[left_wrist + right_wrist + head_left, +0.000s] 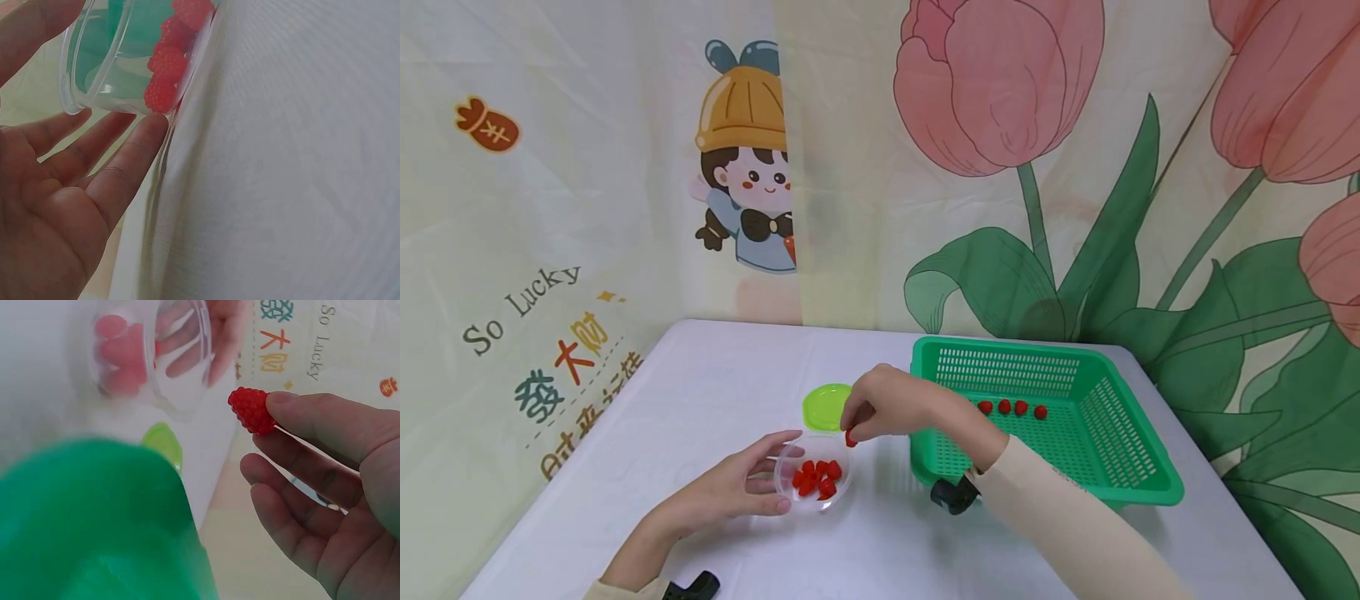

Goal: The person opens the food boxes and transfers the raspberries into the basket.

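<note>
Fingers and thumb of my left hand (748, 483) hold a round clear plastic tub (805, 505) from its left side. Inside lie several red raspberries (820, 477), seen through the wall in the left wrist view. Near the tub's far right rim, my right hand (887, 404) pinches one raspberry (252, 411) between thumb and forefinger. Its other fingers are bent and touch nothing in the right wrist view. In the green basket (1007, 367) on the right, a short row of raspberries (1021, 407) lies on the floor, beyond my right forearm.
A lime-green lid (824, 407) lies on the table just behind the tub. The white-covered table (737, 383) ends at a printed curtain (850, 208) at the back. My right forearm crosses the basket's near left corner.
</note>
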`<state>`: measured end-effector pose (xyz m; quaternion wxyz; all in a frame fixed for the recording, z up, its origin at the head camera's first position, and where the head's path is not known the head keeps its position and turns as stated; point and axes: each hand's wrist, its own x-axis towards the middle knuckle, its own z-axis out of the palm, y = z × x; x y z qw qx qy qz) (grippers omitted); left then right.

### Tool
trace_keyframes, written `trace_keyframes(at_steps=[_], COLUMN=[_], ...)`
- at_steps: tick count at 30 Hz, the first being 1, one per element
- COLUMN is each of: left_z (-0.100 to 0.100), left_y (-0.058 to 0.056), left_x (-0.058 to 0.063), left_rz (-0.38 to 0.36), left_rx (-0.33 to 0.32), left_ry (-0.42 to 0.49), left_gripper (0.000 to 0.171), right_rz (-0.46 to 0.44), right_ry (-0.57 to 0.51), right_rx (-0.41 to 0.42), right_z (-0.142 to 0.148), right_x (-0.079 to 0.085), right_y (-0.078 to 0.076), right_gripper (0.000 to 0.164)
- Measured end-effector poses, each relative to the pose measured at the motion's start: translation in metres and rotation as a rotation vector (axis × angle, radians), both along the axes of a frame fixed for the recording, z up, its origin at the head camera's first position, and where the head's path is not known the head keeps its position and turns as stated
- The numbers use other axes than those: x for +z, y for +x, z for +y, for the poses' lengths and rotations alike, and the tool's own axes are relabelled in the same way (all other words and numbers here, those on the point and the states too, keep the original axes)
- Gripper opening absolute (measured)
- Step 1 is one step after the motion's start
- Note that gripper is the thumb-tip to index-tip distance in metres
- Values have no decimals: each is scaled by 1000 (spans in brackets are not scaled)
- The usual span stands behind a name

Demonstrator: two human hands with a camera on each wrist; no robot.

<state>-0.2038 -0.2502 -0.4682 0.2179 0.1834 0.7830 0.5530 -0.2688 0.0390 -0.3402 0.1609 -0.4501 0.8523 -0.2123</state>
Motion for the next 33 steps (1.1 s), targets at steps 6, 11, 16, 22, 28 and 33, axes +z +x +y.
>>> trace_keyframes(at_steps=[6,11,16,22,28,33], left_z=[1,1,0,1,2,2], left_y=[1,1,0,-1,-1,-2], left_x=[1,1,-1,-2,-1,-2], left_rz=[-1,9,15,13,17,20], left_rx=[0,5,7,8,6,14], left_ry=[2,-5,-7,-1,-4,-20], left_gripper=[80,80,80,80,81,80], right_rz=[-1,16,67,79,77,65], right_ry=[-55,-55,-69,-31,6,32], right_rx=[-27,-93,-135,-246,-321,-391], right_z=[32,67,107,154,201,231], right_x=[18,31,37,34,19,6], right_y=[-9,-21,-36,-50,-67,-74], right_gripper=[12,11,13,15,12,14])
